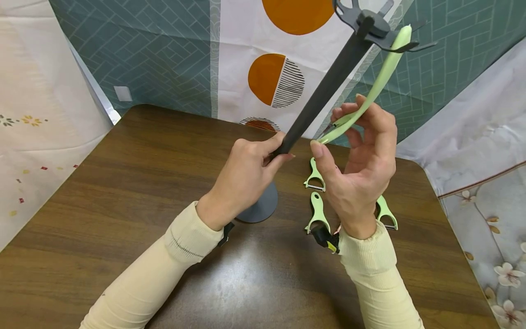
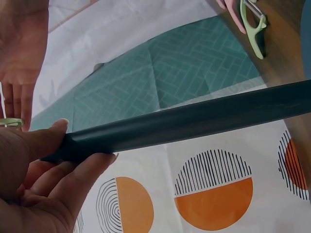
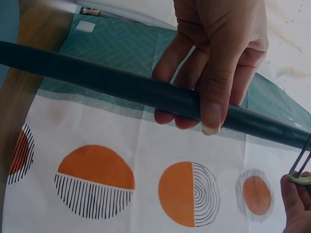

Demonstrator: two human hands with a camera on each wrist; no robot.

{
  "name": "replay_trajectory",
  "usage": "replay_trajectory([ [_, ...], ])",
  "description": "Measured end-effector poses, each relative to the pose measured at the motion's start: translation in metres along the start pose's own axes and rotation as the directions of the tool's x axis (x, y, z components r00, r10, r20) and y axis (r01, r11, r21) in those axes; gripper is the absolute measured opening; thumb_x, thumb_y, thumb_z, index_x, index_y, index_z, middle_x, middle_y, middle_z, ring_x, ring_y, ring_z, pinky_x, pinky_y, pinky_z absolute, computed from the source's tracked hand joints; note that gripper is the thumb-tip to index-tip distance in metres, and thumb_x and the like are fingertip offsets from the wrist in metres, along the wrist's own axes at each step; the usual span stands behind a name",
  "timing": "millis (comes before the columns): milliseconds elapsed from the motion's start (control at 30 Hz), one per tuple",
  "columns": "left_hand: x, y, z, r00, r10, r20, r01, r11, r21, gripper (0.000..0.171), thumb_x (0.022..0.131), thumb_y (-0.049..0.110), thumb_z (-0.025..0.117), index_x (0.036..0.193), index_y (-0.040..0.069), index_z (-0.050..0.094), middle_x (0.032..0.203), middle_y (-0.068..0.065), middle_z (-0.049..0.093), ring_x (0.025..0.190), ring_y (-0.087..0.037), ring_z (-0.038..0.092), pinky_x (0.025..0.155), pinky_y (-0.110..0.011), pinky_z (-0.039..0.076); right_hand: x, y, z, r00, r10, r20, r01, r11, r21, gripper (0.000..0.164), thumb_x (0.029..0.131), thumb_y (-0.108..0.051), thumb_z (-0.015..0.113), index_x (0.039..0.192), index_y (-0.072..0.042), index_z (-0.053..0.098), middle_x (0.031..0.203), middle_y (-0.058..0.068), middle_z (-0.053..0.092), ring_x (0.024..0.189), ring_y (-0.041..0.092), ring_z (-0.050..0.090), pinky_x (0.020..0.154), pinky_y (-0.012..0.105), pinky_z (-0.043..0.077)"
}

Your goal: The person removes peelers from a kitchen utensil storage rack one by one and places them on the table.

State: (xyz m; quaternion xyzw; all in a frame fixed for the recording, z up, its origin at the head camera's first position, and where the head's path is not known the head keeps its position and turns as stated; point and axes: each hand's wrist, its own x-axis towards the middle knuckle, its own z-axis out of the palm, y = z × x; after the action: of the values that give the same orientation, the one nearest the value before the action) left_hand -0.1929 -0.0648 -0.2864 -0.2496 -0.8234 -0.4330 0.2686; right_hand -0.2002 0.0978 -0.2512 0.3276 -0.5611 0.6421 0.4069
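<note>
My left hand (image 1: 242,176) grips the dark pole (image 1: 324,87) of a hook stand around its lower part, thumb and fingers wrapped round it. A ring of flat hooks (image 1: 374,29) spreads at the top. My right hand (image 1: 365,151) pinches a light green peeler (image 1: 384,80) by its head end between thumb and fingers. That peeler's handle points up, its tip overlapping one hook on the right side. In the right wrist view the left hand (image 3: 218,63) holds the pole, and the peeler's head (image 3: 299,178) shows at the right edge.
The stand's round base (image 1: 263,205) is below my left hand. Green peelers lie on the wooden table (image 1: 123,205): one farther back (image 1: 314,171), one nearer (image 1: 318,211), and one by the right wrist (image 1: 383,209). A pink-handled item (image 2: 234,14) shows in the left wrist view.
</note>
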Motion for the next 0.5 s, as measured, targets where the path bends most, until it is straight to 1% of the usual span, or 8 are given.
replay_trajectory([
  [233, 0.0003, -0.0003, -0.0006, 1.000, -0.004, -0.007, 0.004, 1.000, -0.009, 0.015, 0.093, 0.018, 0.075, 0.104, 0.008, 0.071, 0.066, -0.003, 0.058, 0.050, -0.011, 0.043, 0.049, -0.022, 0.033, 0.0004, -0.0014, -0.0006, 1.000, 0.001, -0.010, -0.001, 1.000, -0.005, 0.076, 0.074, -0.026, 0.091, 0.127, 0.015, 0.055, 0.113, 0.018, 0.060, 0.104, 0.036, 0.064, 0.093, 0.038, 0.058],
  [400, 0.0007, -0.0012, -0.0005, 1.000, -0.007, -0.006, 0.007, 1.000, -0.011, 0.016, 0.094, 0.019, 0.075, 0.106, 0.009, 0.071, 0.067, -0.003, 0.059, 0.051, -0.010, 0.043, 0.049, -0.022, 0.033, 0.0023, -0.0023, -0.0010, 1.000, 0.014, -0.014, -0.014, 1.000, 0.015, 0.072, 0.074, -0.018, 0.090, 0.128, 0.015, 0.055, 0.114, 0.020, 0.059, 0.106, 0.038, 0.064, 0.094, 0.040, 0.058],
  [500, 0.0010, -0.0012, -0.0004, 1.000, -0.009, -0.001, 0.009, 1.000, -0.010, 0.017, 0.094, 0.019, 0.075, 0.106, 0.009, 0.071, 0.067, -0.003, 0.059, 0.051, -0.009, 0.042, 0.049, -0.022, 0.033, 0.0035, -0.0032, -0.0015, 1.000, 0.020, -0.019, -0.020, 1.000, 0.022, 0.073, 0.073, -0.017, 0.090, 0.128, 0.015, 0.055, 0.114, 0.020, 0.059, 0.107, 0.039, 0.063, 0.095, 0.040, 0.058],
])
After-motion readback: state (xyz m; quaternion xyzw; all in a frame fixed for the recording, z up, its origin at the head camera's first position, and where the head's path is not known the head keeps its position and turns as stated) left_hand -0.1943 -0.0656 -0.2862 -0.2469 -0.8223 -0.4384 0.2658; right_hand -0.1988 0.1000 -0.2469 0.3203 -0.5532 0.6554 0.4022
